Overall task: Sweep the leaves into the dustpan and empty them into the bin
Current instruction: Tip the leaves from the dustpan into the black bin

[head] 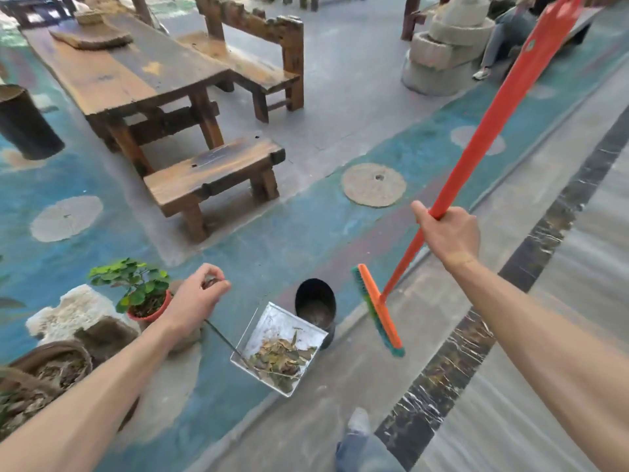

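The left hand (195, 303) has its grip clamped on the thin handle of the dustpan (279, 347), carrying the leaves (279, 362) level just beside the black bin (316, 306), while the right hand (447, 233) grips the broom (476, 158) raised clear, likely for tipping.

A long wooden tabletop (112, 73) stands with a backed bench (258, 46) behind it and a low stool (211, 172) in front. A potted plant (136, 287) sits beside a pale rock (75, 315). Stacked millstones (446, 42) rise far right.
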Demonstrator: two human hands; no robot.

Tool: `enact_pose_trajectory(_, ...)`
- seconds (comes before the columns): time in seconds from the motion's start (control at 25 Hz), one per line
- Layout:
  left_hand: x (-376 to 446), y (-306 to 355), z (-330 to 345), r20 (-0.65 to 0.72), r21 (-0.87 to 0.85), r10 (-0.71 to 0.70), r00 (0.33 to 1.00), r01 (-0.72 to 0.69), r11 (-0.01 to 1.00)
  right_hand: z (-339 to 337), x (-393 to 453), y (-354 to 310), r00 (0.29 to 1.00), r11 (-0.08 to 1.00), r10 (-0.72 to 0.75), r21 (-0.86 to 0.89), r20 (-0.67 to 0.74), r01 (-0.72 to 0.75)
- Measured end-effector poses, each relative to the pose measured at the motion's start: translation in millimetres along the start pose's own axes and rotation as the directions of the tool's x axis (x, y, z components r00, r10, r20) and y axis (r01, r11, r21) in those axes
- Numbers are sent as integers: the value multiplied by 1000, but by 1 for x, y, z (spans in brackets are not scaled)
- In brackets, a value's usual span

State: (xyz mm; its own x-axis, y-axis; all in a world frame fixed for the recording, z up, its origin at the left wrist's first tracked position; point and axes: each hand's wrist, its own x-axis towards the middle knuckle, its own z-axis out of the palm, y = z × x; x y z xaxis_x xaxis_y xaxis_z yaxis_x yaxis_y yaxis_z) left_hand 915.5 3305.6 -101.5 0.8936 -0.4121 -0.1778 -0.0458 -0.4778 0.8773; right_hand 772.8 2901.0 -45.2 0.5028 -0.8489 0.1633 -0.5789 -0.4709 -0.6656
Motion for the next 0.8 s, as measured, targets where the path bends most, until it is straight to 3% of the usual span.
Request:
enact_pose_trajectory(0.08,19,15,16,40,-54,-6,999,8,999,2,19,25,1000,991,10,134,18,-12)
enact_pose_trajectory(0.16,35,31,33,21,24,6,1000,-6,1000,5,30,45,994,961,69,261,88,-90)
enact_pose_trajectory(0.28,54,49,62,-149,158,23,989,1,987,19,39,68,978,936,82,321,191,-141)
enact_pose_trajectory(0.36,67,59,77,-193,220,73,979,-29,975,27,42,83,975,936,89,317,202,-151)
enact_pose_trajectory(0.52,102,78,97,-138,322,151,979,-99,941,41,44,108,956,951,85,262,282,-162)
enact_pose_trajectory(0.8,151,97,116,44,480,231,972,-224,848,60,38,120,943,961,171,164,287,-224)
